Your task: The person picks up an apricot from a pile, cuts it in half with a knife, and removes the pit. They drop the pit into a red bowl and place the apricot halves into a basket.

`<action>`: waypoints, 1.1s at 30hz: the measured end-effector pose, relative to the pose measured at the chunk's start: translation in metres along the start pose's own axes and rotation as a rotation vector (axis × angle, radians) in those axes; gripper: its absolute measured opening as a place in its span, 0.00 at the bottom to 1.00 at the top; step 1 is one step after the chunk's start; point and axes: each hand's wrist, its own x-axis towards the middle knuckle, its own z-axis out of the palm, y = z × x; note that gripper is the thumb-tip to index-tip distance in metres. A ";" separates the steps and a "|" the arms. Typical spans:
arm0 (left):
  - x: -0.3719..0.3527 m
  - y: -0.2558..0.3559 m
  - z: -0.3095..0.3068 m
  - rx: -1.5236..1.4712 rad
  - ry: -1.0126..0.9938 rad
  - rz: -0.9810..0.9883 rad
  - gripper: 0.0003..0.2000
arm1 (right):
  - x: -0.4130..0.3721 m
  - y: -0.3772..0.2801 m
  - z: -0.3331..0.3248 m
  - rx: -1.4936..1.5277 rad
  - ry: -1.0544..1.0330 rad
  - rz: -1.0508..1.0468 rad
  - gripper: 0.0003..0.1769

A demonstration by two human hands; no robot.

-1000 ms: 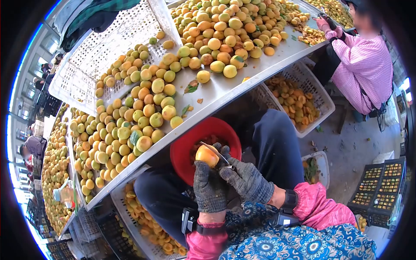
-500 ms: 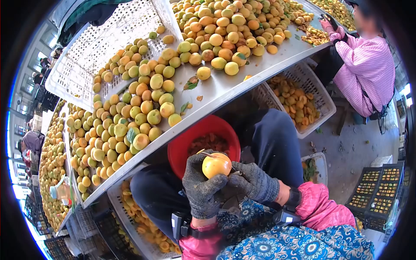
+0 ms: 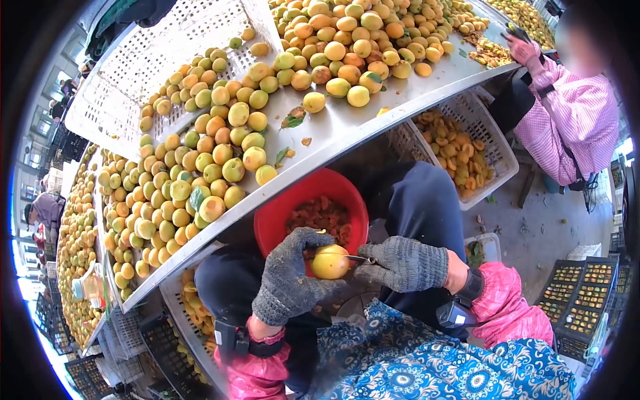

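Note:
My left hand (image 3: 291, 277), in a grey knit glove, is closed around a yellow-orange apricot (image 3: 330, 263) above my lap. A small knife (image 3: 361, 259) is gripped in my gloved right hand (image 3: 408, 264), its thin blade pointing left. The blade meets the right side of the fruit; how deep it sits cannot be made out. Just beyond both hands, between my knees, stands a red basin (image 3: 265, 223) with reddish-orange fruit pieces (image 3: 320, 219) inside.
A metal table (image 3: 333, 133) bears heaped apricots (image 3: 220, 170) and a tipped white crate (image 3: 113, 93). Under its edge are white crates of halved fruit (image 3: 453, 150). A co-worker in pink (image 3: 567, 113) sits at the right. Black trays (image 3: 580, 293) stand on the floor.
The blade has gone from lying across the apricot's top to its right side. My left hand has turned and shifted slightly left. The co-worker's hand has risen a little.

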 end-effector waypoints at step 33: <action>-0.023 -0.011 0.039 -0.965 0.223 -0.256 0.31 | 0.005 -0.001 0.030 0.178 0.241 -0.084 0.18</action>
